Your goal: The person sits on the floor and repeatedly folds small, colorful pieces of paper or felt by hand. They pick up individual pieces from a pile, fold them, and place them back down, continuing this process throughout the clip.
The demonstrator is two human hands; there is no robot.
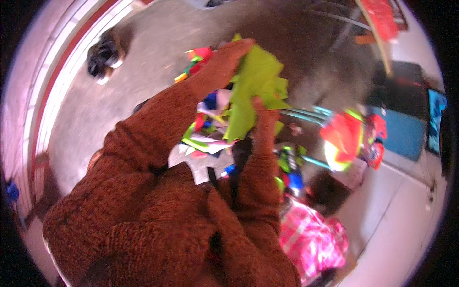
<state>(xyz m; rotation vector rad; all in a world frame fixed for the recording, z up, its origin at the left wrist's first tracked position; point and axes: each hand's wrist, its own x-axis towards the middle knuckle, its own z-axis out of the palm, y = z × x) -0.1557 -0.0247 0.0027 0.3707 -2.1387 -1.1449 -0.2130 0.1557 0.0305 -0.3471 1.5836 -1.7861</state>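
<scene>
Head view: the step in hand is judged to be handling a yellow-green fabric piece [256, 86], raised above a pile of multicoloured scraps [210, 143]. Left hand [240, 49] grips its upper edge; right hand [266, 118] grips the lower right part, fingers largely hidden behind it. The next move likely calls for a secure pinch on both sides, as the material appears limp. Condition: bright, plain, irregular in outline, with pointed corners; blur obscures any stitching.

Floor [143, 76] is grey, patchy. Left of floor: pale wall [21, 105], red stripe [50, 80], bright white strips [64, 83]. Right of floor: white wall [406, 205], blue panel [400, 134].
</scene>
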